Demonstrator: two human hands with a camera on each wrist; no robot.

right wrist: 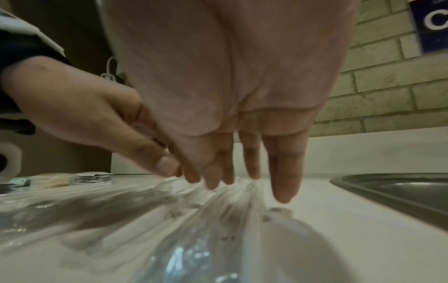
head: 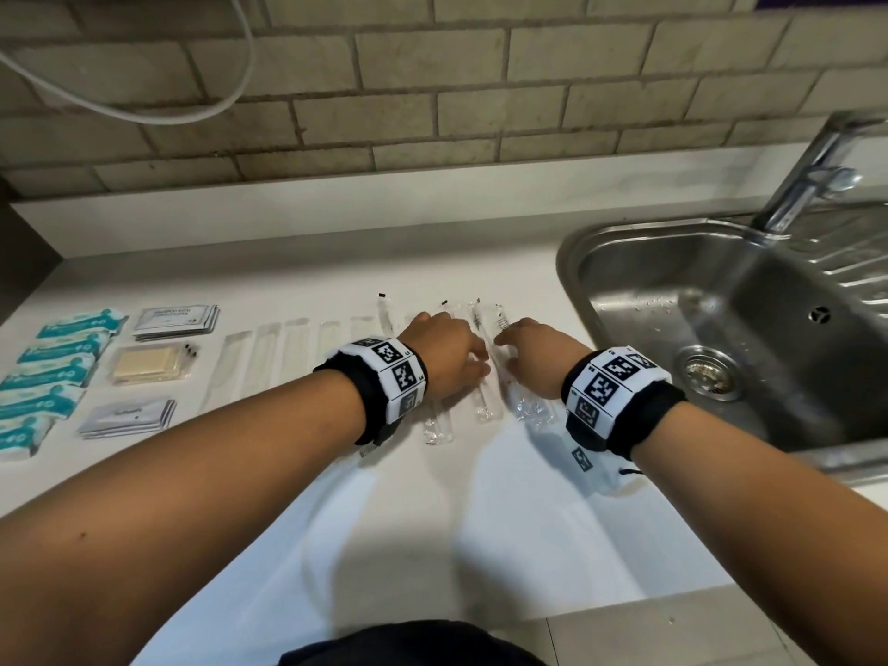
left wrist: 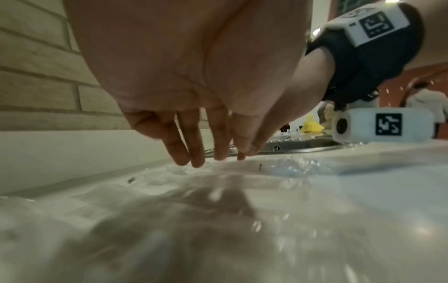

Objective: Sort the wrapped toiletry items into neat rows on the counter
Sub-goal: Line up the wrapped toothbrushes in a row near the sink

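Observation:
Several clear-wrapped toothbrushes [head: 483, 406] lie side by side in the middle of the white counter [head: 480, 521]. My left hand [head: 456, 358] and right hand [head: 524, 358] hover over them, close together, palms down. In the left wrist view the left hand's fingers [left wrist: 194, 147] are straight and their tips touch the clear wrappers [left wrist: 290, 166]. In the right wrist view the right hand's fingers [right wrist: 249, 162] are straight too, tips on the wrappers [right wrist: 230, 210], with the left hand [right wrist: 109, 124] right beside them. Neither hand grips anything.
To the left lies a row of flat white wrapped sticks [head: 269, 358], then a soap bar [head: 146, 367], two sachet stacks [head: 175, 319] and teal packets [head: 57, 377]. A steel sink [head: 600, 262] with a tap [head: 807, 180] lies close on the right. A brick wall stands behind.

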